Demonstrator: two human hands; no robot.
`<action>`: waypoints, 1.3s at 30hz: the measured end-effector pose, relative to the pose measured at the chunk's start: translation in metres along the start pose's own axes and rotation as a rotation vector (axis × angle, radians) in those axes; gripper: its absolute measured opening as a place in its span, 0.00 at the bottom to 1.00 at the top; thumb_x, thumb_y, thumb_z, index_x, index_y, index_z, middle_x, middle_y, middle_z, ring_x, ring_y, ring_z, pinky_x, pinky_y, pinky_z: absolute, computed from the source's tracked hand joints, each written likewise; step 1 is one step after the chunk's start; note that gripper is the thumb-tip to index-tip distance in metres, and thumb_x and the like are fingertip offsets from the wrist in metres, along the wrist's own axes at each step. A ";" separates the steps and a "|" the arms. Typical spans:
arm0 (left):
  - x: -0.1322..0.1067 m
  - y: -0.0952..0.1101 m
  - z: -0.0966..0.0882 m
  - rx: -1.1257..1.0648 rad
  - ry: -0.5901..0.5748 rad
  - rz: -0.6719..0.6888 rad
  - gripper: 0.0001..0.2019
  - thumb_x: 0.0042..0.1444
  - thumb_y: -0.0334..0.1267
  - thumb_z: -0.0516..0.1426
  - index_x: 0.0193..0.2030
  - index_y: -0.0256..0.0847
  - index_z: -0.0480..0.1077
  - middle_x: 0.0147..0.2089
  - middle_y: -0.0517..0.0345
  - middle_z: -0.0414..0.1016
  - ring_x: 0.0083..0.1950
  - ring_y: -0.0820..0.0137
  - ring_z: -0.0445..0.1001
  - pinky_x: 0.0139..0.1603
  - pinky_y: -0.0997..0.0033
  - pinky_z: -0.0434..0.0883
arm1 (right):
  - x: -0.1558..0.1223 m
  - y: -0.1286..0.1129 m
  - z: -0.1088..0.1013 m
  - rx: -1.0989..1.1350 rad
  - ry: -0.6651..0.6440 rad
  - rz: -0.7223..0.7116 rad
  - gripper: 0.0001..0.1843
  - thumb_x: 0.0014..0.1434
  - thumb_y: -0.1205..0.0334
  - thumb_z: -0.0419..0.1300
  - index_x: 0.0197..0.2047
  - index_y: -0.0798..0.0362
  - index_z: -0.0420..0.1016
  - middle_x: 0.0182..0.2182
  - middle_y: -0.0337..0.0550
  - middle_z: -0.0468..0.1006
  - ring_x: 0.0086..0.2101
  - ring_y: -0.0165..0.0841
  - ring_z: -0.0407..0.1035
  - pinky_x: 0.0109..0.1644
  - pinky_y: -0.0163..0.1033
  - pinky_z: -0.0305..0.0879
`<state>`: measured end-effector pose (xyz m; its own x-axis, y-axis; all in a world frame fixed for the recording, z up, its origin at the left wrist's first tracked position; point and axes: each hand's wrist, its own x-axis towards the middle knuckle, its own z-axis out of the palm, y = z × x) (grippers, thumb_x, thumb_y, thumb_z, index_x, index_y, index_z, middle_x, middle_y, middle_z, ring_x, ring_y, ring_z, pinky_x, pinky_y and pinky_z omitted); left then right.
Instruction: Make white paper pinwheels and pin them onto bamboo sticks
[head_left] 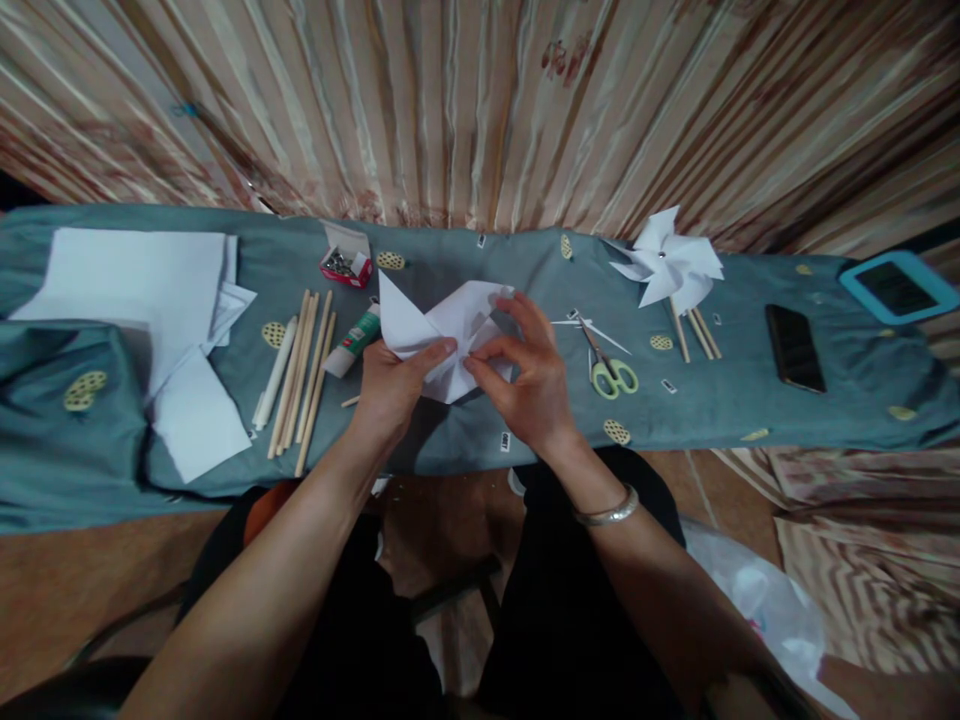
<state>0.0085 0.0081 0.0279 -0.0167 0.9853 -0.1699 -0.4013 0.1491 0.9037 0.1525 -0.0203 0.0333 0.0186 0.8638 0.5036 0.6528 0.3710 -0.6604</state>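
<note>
A white paper pinwheel (466, 312) with folded blades is held above the table between my two hands. My left hand (396, 378) grips its lower left side, thumb laid on the paper close to the centre. With thumb and index finger, my right hand (529, 375) pinches at the pinwheel's centre; whether a small pin is between those fingertips I cannot tell. Its other fingers rest against the right-hand blade. A green and white glue stick (354, 342) lies just left of my left hand. To the right of my right hand are scissors (609, 372) with green handles.
Several wooden sticks (306, 370) and white candle-like rods (276, 372) lie at left, near paper sheets (142, 290). Behind them stands an open red box of metal pins (346, 262). At right are a finished pinwheel (671, 262), a phone (795, 347) and a blue-framed device (900, 287).
</note>
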 end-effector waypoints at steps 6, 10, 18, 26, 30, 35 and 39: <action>0.000 0.000 0.000 0.013 0.019 -0.008 0.13 0.33 0.37 0.71 0.28 0.39 0.78 0.30 0.59 0.80 0.30 0.68 0.76 0.36 0.69 0.73 | 0.001 0.001 0.000 0.001 -0.012 0.031 0.04 0.54 0.63 0.65 0.28 0.48 0.76 0.57 0.40 0.71 0.64 0.44 0.55 0.67 0.59 0.51; 0.000 0.000 0.000 0.018 0.018 -0.019 0.12 0.32 0.33 0.71 0.28 0.39 0.78 0.30 0.59 0.80 0.30 0.69 0.76 0.37 0.70 0.73 | 0.002 0.000 -0.001 0.014 -0.027 0.057 0.04 0.54 0.64 0.65 0.28 0.49 0.76 0.58 0.44 0.70 0.65 0.46 0.54 0.68 0.59 0.50; -0.001 -0.002 0.000 0.064 0.048 0.029 0.15 0.31 0.32 0.71 0.30 0.38 0.78 0.32 0.59 0.80 0.33 0.68 0.77 0.38 0.69 0.73 | 0.003 0.000 -0.002 0.012 -0.040 0.078 0.06 0.54 0.65 0.65 0.27 0.48 0.74 0.57 0.42 0.70 0.65 0.45 0.53 0.68 0.59 0.50; 0.001 -0.003 0.000 0.087 0.093 0.048 0.15 0.30 0.33 0.72 0.30 0.39 0.78 0.32 0.59 0.80 0.34 0.67 0.77 0.36 0.69 0.74 | 0.004 -0.003 -0.004 0.009 -0.014 0.041 0.05 0.54 0.62 0.66 0.28 0.49 0.75 0.56 0.43 0.72 0.64 0.45 0.55 0.67 0.58 0.52; 0.008 0.004 -0.006 0.032 0.109 0.074 0.17 0.30 0.35 0.72 0.30 0.41 0.76 0.31 0.59 0.80 0.40 0.62 0.79 0.39 0.66 0.75 | 0.011 0.021 -0.031 0.048 0.104 0.124 0.04 0.58 0.59 0.62 0.33 0.48 0.78 0.49 0.44 0.78 0.55 0.41 0.68 0.62 0.54 0.61; 0.011 0.020 -0.012 -0.050 0.094 0.144 0.20 0.32 0.31 0.71 0.35 0.50 0.77 0.36 0.64 0.82 0.47 0.62 0.78 0.46 0.64 0.76 | 0.005 0.064 -0.067 -0.018 0.092 0.340 0.08 0.57 0.59 0.61 0.36 0.52 0.80 0.32 0.42 0.82 0.34 0.36 0.76 0.42 0.43 0.71; 0.007 0.023 -0.013 -0.039 0.073 0.126 0.22 0.32 0.32 0.71 0.38 0.50 0.77 0.36 0.63 0.82 0.47 0.61 0.78 0.47 0.63 0.76 | -0.008 0.067 -0.066 -0.156 -0.224 0.329 0.07 0.54 0.65 0.62 0.35 0.51 0.82 0.29 0.39 0.82 0.30 0.34 0.75 0.38 0.40 0.69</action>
<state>-0.0131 0.0175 0.0420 -0.1349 0.9872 -0.0855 -0.4267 0.0200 0.9042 0.2461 -0.0252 0.0223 0.0918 0.9866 0.1353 0.7464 0.0218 -0.6651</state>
